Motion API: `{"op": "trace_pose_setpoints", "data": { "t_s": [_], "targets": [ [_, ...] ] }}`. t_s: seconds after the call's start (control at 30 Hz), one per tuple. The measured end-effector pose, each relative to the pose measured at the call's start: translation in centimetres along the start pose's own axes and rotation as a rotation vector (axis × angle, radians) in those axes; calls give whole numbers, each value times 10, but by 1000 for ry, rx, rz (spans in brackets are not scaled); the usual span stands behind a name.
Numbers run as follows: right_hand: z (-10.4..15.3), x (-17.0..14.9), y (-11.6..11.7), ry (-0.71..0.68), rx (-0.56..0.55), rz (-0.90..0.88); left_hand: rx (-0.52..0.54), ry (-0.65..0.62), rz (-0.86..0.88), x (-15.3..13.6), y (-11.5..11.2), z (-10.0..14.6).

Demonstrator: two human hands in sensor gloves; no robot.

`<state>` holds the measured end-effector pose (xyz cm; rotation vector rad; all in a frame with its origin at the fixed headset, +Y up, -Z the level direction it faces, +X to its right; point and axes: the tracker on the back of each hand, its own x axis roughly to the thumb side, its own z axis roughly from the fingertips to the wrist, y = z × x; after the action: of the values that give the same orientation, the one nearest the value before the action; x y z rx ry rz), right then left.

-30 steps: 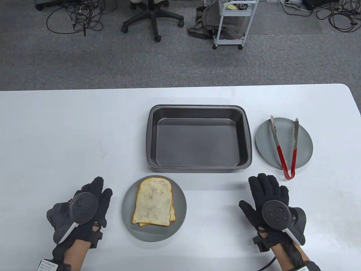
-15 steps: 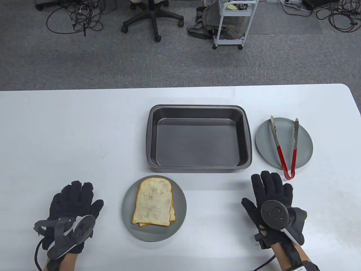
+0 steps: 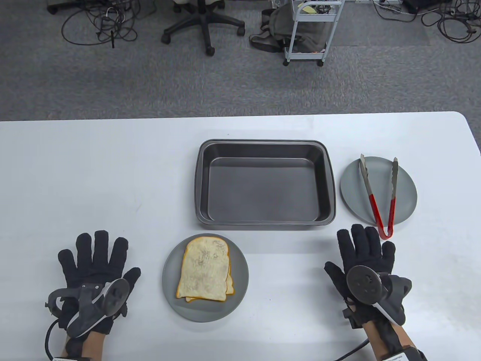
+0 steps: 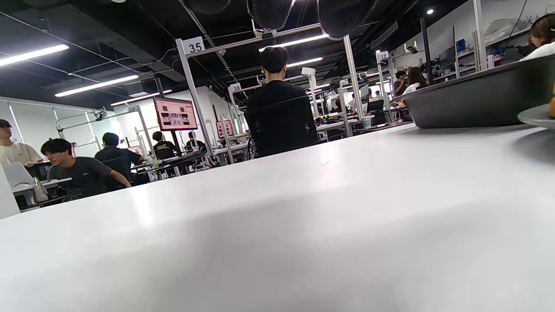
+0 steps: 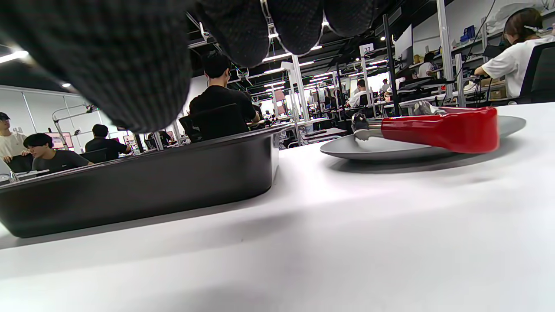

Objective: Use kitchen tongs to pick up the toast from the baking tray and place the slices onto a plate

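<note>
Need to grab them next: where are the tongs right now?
The tongs lie on the grey plate right of the baking tray, red handle end overhanging toward the right hand.

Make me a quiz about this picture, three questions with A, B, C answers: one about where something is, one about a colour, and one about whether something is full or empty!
1. Where are the tongs?
A. In the baking tray
B. On the plate at the right
C. In the right hand

2. What colour are the tongs' handles?
A. Red
B. Blue
C. Green

3. What is in the baking tray now?
A. Toast slices
B. The tongs
C. Nothing

Answers:
1. B: the tongs lie across the right plate, their red end sticking out over its near rim, and the right hand lies flat on the table, holding nothing.
2. A: both handles are bright red in the table view and the right wrist view.
3. C: the tray's dark bottom is bare, and the toast is stacked on the near plate.
</note>
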<state>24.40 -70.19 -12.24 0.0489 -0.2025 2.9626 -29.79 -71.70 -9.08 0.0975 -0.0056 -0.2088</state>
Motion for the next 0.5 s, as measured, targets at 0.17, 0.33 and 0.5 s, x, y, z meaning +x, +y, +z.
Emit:
{"op": "trace_pose_setpoints", "data": {
  "t_s": [0.17, 0.33, 0.5],
  "targets": [
    [-1, 1, 1, 2, -4, 37, -9, 7, -34, 3, 1, -1],
    [-3, 0, 1, 11, -4, 39, -8, 9, -44, 3, 0, -1],
    [-5, -2, 3, 13, 9, 47, -12, 16, -46, 4, 2, -1]
  ]
}}
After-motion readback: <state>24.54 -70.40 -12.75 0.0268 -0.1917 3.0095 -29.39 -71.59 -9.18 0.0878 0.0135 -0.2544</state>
